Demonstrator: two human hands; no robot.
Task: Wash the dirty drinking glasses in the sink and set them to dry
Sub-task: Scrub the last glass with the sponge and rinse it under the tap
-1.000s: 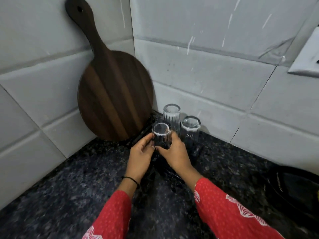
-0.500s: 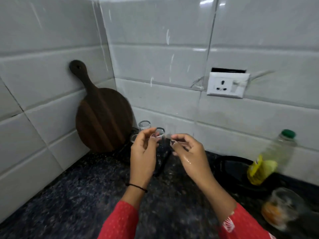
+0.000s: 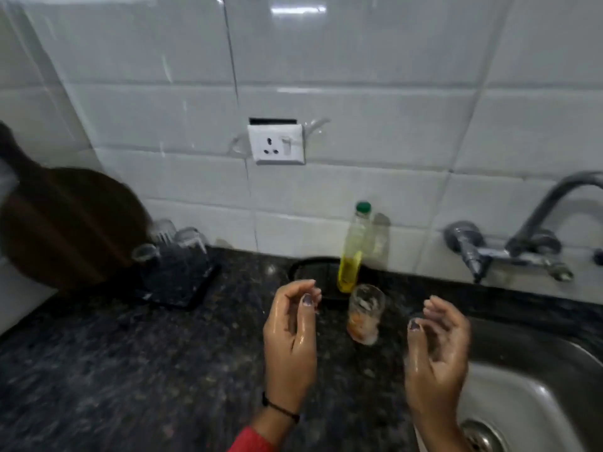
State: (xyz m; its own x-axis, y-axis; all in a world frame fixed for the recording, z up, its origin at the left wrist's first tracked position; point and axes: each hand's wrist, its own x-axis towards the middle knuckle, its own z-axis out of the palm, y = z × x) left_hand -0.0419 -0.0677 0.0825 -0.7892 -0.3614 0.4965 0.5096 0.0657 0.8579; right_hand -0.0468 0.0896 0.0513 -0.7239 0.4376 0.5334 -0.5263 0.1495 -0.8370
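Observation:
A dirty drinking glass (image 3: 363, 314) with orange residue stands upright on the dark counter, between my two hands. My left hand (image 3: 290, 337) is wet, empty, fingers loosely curled, just left of it. My right hand (image 3: 437, 347) is also wet and empty, fingers apart, to the right of the glass at the sink's edge. Three clean glasses (image 3: 173, 246) stand upside down on a black mat (image 3: 192, 291) at the back left. The steel sink (image 3: 528, 396) lies at the lower right, its drain partly visible.
A bottle of yellow liquid with a green cap (image 3: 354, 249) stands by the wall next to a black tray (image 3: 313, 272). A wall tap (image 3: 522, 243) hangs over the sink. A wooden cutting board (image 3: 65, 226) leans at the left. A wall socket (image 3: 277, 143) is above.
Both hands let go of the clean glass on the mat and moved right toward the sink. The view swung right, bringing the dirty glass, tap and sink into sight.

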